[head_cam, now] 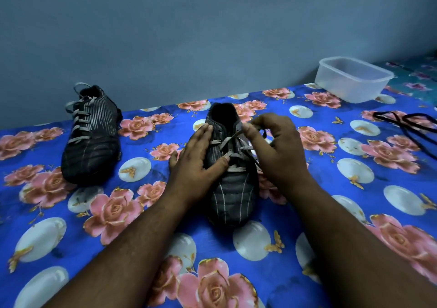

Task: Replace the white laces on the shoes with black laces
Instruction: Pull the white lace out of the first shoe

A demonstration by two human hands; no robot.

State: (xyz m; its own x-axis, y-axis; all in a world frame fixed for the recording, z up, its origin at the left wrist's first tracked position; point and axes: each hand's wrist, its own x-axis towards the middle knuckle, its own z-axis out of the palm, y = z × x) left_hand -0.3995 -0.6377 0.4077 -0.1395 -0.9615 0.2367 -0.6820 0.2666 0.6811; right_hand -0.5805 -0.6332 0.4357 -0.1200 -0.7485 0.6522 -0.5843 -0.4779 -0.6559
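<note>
Head view, dark striped shoe, white lace half undone

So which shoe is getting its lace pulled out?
The shoe in the middle, between both arms. The left hand rests on it while the right hand pinches its white lace. The other shoe, far left, sits untouched, fully laced.

Your L hand lies flat w/ fingers straight, thumb spread out to its right. Your R hand sits just beside it, fingers curled, thumb & forefinger pinched together. Both forearms bare, reaching fwd.
</note>
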